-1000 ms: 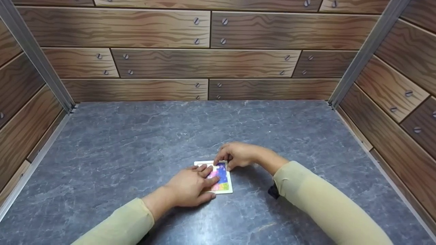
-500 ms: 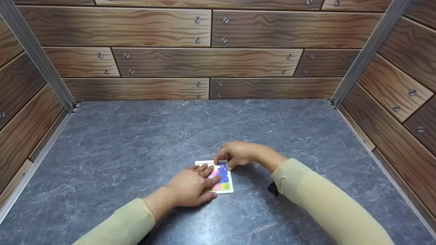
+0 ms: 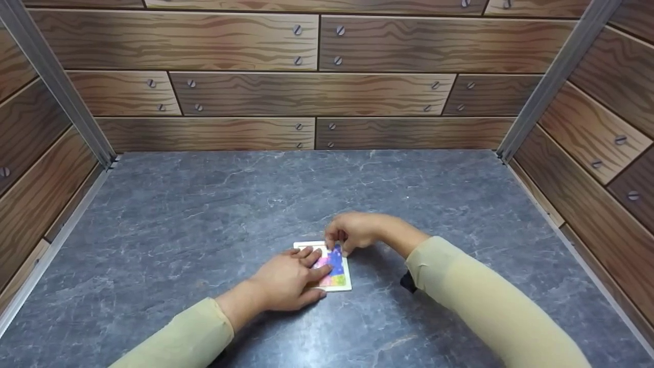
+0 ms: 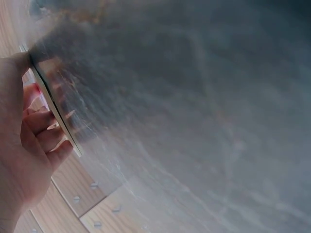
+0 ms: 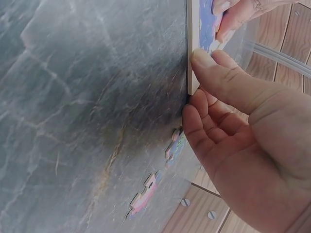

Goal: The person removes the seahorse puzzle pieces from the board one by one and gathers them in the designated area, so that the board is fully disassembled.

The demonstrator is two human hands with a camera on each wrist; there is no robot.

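The white-bordered puzzle board lies on the dark, pale-veined table, just below the centre of the head view; its picture shows blue, pink and yellow-green areas. The left hand, lower centre, rests across the left part of the board, fingers extended over the picture, thumb at the near edge. The right hand, right of centre, grips the far right corner between thumb and curled fingers; in the right wrist view the thumb touches the board's pale side edge. At lower centre of that view, a pink puzzle piece and, nearer the fingers, a blue-and-green puzzle piece lie on the table, apart from the board. Pale sleeves cover the forearms. Plank-patterned walls and grey corner posts stand at the back and sides.
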